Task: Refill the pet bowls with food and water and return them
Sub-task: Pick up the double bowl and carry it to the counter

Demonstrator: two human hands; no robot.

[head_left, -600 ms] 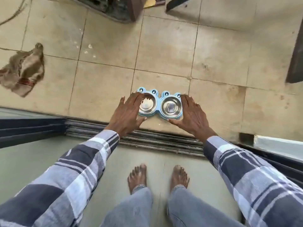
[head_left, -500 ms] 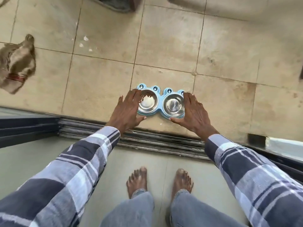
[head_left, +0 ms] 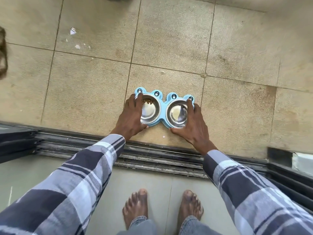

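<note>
A light-blue frog-shaped pet bowl holder [head_left: 163,106] sits on the beige tiled floor just beyond a sliding-door track. It carries two steel bowls. The left bowl [head_left: 150,110] has a few brown kibble pieces [head_left: 148,101] at its far rim. The right bowl [head_left: 177,113] is shiny, and I cannot tell what is in it. My left hand [head_left: 131,116] grips the holder's left end, fingers over the rim and thumb at the near edge. My right hand [head_left: 196,126] grips the right end the same way.
The dark metal door track [head_left: 152,155] runs across between my bare feet [head_left: 135,207] and the bowls. A brown bundle [head_left: 2,53] shows at the left edge. Small white scraps [head_left: 72,31] lie on the tiles far left of the bowls.
Both hands have closed in from beside the holder onto its two ends. The view has shifted so the brown bundle is nearly out of frame.
</note>
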